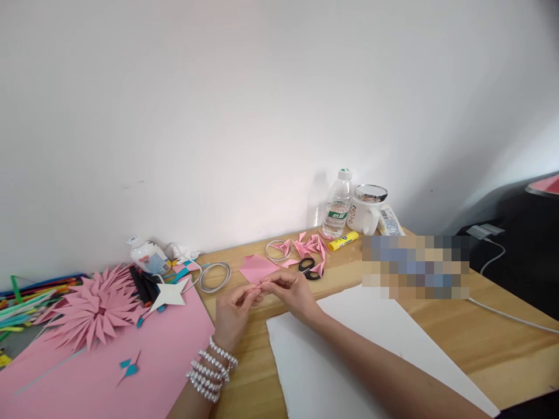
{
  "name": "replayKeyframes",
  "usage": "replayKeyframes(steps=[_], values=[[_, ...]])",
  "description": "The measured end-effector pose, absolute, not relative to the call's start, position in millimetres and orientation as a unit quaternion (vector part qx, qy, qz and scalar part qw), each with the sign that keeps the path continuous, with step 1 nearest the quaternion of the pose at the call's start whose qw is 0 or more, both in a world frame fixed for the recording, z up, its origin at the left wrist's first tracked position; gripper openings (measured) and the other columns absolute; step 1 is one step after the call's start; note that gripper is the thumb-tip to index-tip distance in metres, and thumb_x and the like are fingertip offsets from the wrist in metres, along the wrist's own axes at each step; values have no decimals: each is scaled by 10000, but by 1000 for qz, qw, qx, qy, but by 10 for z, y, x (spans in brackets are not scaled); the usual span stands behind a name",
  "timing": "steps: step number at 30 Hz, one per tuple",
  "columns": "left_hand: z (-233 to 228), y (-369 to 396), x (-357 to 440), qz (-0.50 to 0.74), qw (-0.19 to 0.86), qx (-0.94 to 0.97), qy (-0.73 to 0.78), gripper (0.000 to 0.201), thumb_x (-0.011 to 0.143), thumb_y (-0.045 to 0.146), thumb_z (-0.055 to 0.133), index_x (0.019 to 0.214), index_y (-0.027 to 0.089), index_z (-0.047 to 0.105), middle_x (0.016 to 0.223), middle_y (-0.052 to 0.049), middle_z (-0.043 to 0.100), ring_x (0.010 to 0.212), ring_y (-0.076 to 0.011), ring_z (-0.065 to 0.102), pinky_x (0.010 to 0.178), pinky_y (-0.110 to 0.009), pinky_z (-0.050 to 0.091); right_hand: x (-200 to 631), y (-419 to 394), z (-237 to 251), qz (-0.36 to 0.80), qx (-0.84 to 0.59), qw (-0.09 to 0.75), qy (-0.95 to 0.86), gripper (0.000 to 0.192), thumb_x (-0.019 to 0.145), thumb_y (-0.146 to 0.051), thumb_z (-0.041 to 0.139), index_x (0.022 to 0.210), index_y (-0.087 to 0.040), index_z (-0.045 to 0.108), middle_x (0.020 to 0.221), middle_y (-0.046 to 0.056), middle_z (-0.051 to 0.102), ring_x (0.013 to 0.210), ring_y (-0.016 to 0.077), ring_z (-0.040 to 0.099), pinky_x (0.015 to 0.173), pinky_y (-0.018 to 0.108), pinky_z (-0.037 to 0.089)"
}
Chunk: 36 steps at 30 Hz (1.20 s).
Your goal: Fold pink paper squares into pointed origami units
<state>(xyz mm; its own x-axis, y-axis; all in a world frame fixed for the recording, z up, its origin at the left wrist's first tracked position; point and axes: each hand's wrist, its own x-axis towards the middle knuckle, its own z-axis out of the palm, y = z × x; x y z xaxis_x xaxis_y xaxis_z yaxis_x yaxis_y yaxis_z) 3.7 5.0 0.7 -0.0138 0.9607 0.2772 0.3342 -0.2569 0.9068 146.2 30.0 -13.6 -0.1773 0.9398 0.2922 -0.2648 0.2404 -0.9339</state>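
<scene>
My left hand (233,311), with pearl bracelets on the wrist, and my right hand (290,291) meet at the fingertips over the wooden table (437,326). Together they pinch a small folded pink paper piece (261,285). Just behind the fingers lies a pink paper square (255,266). Several folded pink paper points (308,244) lie farther back, with black-handled scissors (309,267) beside them.
A large pink sheet (109,372) carrying a pink paper flower (94,308) and a white star (170,294) lies left. A white sheet (349,349) is under my right arm. A glue stick (343,240), water bottle (337,203), white mug (367,209) and coiled cable (215,274) stand behind.
</scene>
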Motion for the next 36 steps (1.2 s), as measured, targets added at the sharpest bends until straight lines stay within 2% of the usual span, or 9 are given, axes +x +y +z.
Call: replayKeyframes(steps=[7, 13, 20, 25, 28, 31, 36], values=[[49, 47, 27, 487, 332, 614, 524, 146, 688, 267, 625, 717, 132, 674, 639, -44, 683, 579, -163, 633, 590, -284, 548, 1519, 305, -93, 531, -264, 558, -580, 161, 662, -322, 666, 654, -161, 671, 654, 27, 650, 635, 140, 595, 612, 251, 486], [95, 24, 28, 447, 432, 591, 514, 196, 701, 314, 603, 698, 125, 653, 629, -48, 674, 549, -161, 623, 545, -291, 549, 1538, 358, -119, 620, -254, 504, -545, 239, 612, -376, 688, 656, -152, 615, 611, 3, 625, 571, 131, 588, 599, 279, 496], [133, 12, 66, 432, 468, 563, 526, 209, 678, 337, 609, 630, 134, 609, 541, -22, 639, 469, -139, 594, 458, -256, 517, 1520, 327, -146, 558, -296, 508, -586, 274, 593, -390, 705, 590, -152, 568, 596, 2, 586, 536, 108, 533, 544, 242, 467], [150, 18, 63, 409, 517, 535, 528, 237, 672, 352, 623, 637, 119, 603, 557, -48, 659, 485, -148, 617, 468, -254, 518, 1507, 333, -155, 639, -285, 473, -535, 321, 662, -469, 615, 620, -158, 546, 595, -8, 585, 523, 114, 562, 555, 267, 488], [132, 22, 84, 412, 539, 508, 532, 249, 659, 364, 623, 668, 119, 576, 552, -46, 658, 466, -157, 623, 444, -260, 514, 1514, 341, -143, 624, -296, 485, -537, 350, 683, -479, 588, 570, -157, 515, 569, -15, 571, 515, 102, 549, 547, 241, 472], [120, 23, 107, 418, 540, 496, 537, 252, 652, 367, 613, 669, 129, 534, 513, -20, 633, 424, -153, 610, 388, -238, 484, 1498, 332, -143, 594, -326, 497, -542, 361, 703, -473, 569, 544, -161, 482, 546, -18, 551, 499, 91, 528, 511, 212, 448], [82, 34, 101, 407, 499, 513, 568, 236, 661, 357, 598, 660, 138, 511, 518, -14, 618, 415, -161, 600, 293, -197, 394, 1430, 303, -199, 589, -347, 465, -562, 312, 727, -477, 534, 633, -187, 465, 524, -38, 514, 443, 95, 503, 400, 197, 409]])
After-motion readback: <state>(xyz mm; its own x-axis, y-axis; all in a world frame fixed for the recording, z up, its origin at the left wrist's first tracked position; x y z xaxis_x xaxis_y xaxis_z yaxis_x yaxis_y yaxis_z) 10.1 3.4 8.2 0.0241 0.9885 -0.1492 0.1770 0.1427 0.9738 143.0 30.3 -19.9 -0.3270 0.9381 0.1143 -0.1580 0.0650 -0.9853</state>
